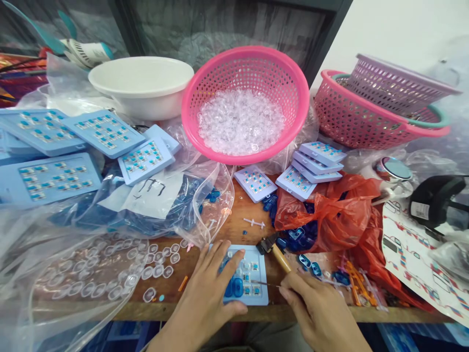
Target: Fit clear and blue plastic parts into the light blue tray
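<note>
On the wooden table before me is a light-blue plastic panel [261, 256] with rows of small white-and-blue switches. Dark-blue translucent caps [238, 287] sit on some of its switches. My left hand [208, 283] lies over the panel's left side, fingers spread, its thumb by the caps; it covers part of the rows. My right hand [315, 303] is closed on a thin metal pick-like tool [266, 284], whose tip reaches the panel's switches. A wooden-handled tool [281, 258] with a black head touches or passes under the right fingers; I cannot tell whether it is gripped.
Clear caps [157, 264] lie loose at left. A pink basket [245, 157] of clear pieces stands behind, beside a white basin [142, 98]. Switch panels [104, 132] pile up left, others [318, 161] right. A red bag [330, 205] holds blue caps. Orange sticks [357, 281] lie front right.
</note>
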Tool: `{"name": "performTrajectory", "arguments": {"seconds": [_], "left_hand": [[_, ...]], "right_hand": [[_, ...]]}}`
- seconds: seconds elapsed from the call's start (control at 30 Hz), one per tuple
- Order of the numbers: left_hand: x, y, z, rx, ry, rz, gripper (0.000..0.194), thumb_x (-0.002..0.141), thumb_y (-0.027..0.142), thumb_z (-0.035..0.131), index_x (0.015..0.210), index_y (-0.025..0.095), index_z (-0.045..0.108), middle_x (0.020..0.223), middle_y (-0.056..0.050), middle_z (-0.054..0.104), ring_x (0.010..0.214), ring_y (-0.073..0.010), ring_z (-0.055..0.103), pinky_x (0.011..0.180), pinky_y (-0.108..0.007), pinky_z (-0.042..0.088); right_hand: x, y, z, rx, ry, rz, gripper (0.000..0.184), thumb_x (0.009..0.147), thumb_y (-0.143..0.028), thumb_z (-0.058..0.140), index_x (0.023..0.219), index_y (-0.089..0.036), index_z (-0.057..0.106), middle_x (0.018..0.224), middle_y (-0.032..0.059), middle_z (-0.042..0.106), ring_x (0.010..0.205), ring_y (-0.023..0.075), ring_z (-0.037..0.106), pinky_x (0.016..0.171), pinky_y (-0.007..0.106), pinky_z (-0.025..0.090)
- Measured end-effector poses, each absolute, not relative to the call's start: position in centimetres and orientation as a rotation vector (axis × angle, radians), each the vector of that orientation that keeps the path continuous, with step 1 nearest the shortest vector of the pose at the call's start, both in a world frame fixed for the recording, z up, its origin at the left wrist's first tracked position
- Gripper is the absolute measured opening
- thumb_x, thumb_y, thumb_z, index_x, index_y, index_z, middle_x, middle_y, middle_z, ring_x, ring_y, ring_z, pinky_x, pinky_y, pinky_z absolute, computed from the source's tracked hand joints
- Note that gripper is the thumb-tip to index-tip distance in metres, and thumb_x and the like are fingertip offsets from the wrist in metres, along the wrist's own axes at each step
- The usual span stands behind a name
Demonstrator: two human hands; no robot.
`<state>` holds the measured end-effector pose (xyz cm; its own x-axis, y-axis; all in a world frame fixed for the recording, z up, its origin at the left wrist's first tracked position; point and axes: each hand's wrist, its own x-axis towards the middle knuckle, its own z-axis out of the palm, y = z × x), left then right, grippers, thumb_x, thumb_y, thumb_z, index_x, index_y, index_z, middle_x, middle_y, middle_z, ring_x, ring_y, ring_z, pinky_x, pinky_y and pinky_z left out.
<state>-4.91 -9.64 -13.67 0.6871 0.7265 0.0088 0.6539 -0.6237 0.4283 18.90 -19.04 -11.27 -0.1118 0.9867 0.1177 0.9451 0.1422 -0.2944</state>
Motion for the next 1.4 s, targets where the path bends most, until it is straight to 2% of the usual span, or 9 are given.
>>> {"name": "performTrajectory", "arguments": {"seconds": [0.1, 0.33, 0.57, 0.67, 0.83, 0.97, 1.07, 1.17, 1.4], "left_hand": [[-4.9, -9.6, -13.9, 2.497, 1.066, 0.274, 0.096, 0.064, 0.039, 0.092, 0.148, 0.028, 0.047, 0.156, -0.018, 0.044, 0.143, -0.0432, 0.040, 0.112, -0.071, 0.033], [-5.6, -9.3, -13.8, 2.509, 1.037, 0.287, 0.089, 0.070, 0.042, 0.088, 0.148, 0.029, 0.047, 0.157, -0.018, 0.044, 0.143, -0.0426, 0.040, 0.111, -0.070, 0.034], [-5.8, -9.1, -13.2, 2.517, 1.017, 0.292, 0.087, 0.070, 0.031, 0.086, 0.148, 0.028, 0.047, 0.157, -0.018, 0.042, 0.142, -0.0428, 0.042, 0.109, -0.070, 0.037], [-5.7, -9.1, -13.1, 2.517, 1.013, 0.273, 0.087, 0.070, 0.033, 0.087, 0.148, 0.027, 0.048, 0.156, -0.019, 0.044, 0.142, -0.0431, 0.042, 0.110, -0.070, 0.036], [-5.7, -9.2, -13.5, 2.543, 1.024, 0.299, 0.092, 0.066, 0.034, 0.090, 0.147, 0.026, 0.048, 0.155, -0.021, 0.044, 0.141, -0.0459, 0.043, 0.108, -0.072, 0.036], [-5.9, -9.3, -14.2, 2.535, 1.021, 0.382, 0.087, 0.070, 0.036, 0.087, 0.146, 0.029, 0.047, 0.157, -0.017, 0.043, 0.142, -0.0430, 0.042, 0.110, -0.070, 0.037], [-5.9, -9.3, -14.2, 2.519, 1.043, 0.372, 0.082, 0.073, 0.039, 0.083, 0.146, 0.029, 0.048, 0.157, -0.015, 0.043, 0.143, -0.0420, 0.040, 0.112, -0.069, 0.037], [-5.8, -9.2, -14.0, 2.526, 1.045, 0.330, 0.084, 0.071, 0.038, 0.084, 0.146, 0.026, 0.048, 0.156, -0.018, 0.044, 0.142, -0.0425, 0.041, 0.112, -0.068, 0.037], [-5.9, -9.2, -14.5, 2.569, 1.026, 0.433, 0.083, 0.071, 0.035, 0.083, 0.145, 0.028, 0.047, 0.153, -0.016, 0.047, 0.140, -0.0415, 0.044, 0.112, -0.067, 0.038]], "right_hand": [[18.0, -20.1, -11.9, -1.923, -1.990, 0.358, 0.020, 0.101, -0.028, 0.040, 0.083, -0.028, 0.050, 0.071, -0.0085, 0.067, 0.058, 0.0109, 0.065, 0.055, 0.024, 0.040], [17.1, -20.2, -13.6, -1.922, -1.261, 1.196, 0.038, 0.093, -0.055, 0.041, 0.074, -0.023, 0.048, 0.069, -0.0040, 0.050, 0.069, 0.0143, 0.052, 0.067, 0.027, 0.037], [16.0, -21.8, -14.9, -1.898, -1.499, 0.606, 0.033, 0.101, -0.043, 0.038, 0.084, -0.025, 0.059, 0.079, -0.0012, 0.064, 0.075, 0.0149, 0.059, 0.073, 0.027, 0.038], [15.9, -21.6, -14.4, -1.932, -1.390, 0.922, 0.042, 0.098, -0.055, 0.038, 0.077, -0.022, 0.055, 0.072, -0.0018, 0.057, 0.072, 0.0139, 0.055, 0.071, 0.027, 0.037], [15.4, -19.9, -12.4, -1.797, -0.877, 1.357, 0.063, 0.073, -0.085, 0.052, 0.067, -0.023, 0.046, 0.055, -0.0103, 0.034, 0.053, 0.0077, 0.030, 0.055, 0.026, 0.022], [15.8, -19.7, -12.1, -1.772, -0.847, 1.481, 0.062, 0.072, -0.084, 0.055, 0.069, -0.023, 0.046, 0.055, -0.0115, 0.032, 0.051, 0.0065, 0.025, 0.052, 0.025, 0.018], [16.7, -19.9, -12.3, -1.889, -1.289, 1.202, 0.048, 0.092, -0.066, 0.041, 0.075, -0.022, 0.051, 0.067, -0.0043, 0.048, 0.065, 0.0114, 0.044, 0.064, 0.026, 0.031], [17.4, -19.7, -12.1, -1.963, -1.681, 0.945, 0.036, 0.100, -0.043, 0.030, 0.082, -0.024, 0.054, 0.083, 0.0002, 0.060, 0.080, 0.0153, 0.054, 0.075, 0.029, 0.033], [16.2, -18.7, -12.3, -1.659, -0.790, 1.585, 0.045, 0.074, -0.062, 0.065, 0.066, -0.024, 0.042, 0.052, -0.0138, 0.028, 0.050, 0.0050, 0.021, 0.054, 0.024, 0.018]]}}
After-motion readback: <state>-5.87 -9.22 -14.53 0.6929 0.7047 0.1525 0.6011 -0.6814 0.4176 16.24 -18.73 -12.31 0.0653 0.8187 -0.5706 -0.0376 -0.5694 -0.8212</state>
